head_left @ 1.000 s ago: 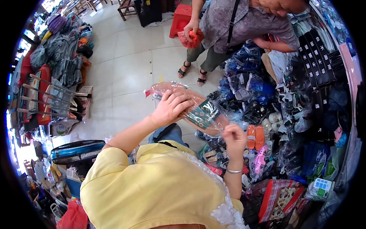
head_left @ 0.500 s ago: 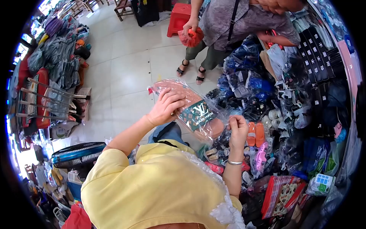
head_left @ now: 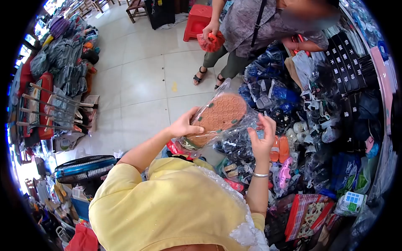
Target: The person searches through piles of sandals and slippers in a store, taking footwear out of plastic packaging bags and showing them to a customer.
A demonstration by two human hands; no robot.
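Cluttered shop, tiled floor in the middle. Big pile of footwear in plastic on the right, running down beside the right forearm; orange slippers and a pink clog near that arm. Black straps with white characters lie further right; red checked bag lower right. Fan close by the left upper arm, long-handled tools leaning beyond it, more bagged goods upper left. Another person stands across from the wearer, next to the pile, holding a red bag; red stool behind.

Slipper is up in front of the wearer, off the floor, between the two hands. Sole faces the camera: orange-brown, honeycomb tread, small green spots, tilted, far end toward upper right. Greenish patch at the near end, mostly hidden. Clear wrap around it, shiny and creased, loose past the edges.

Left hand grips the near end, thumb over the sole. Right hand at the wrap's right edge, thumb and fingers parted; can't tell if it pinches the film.
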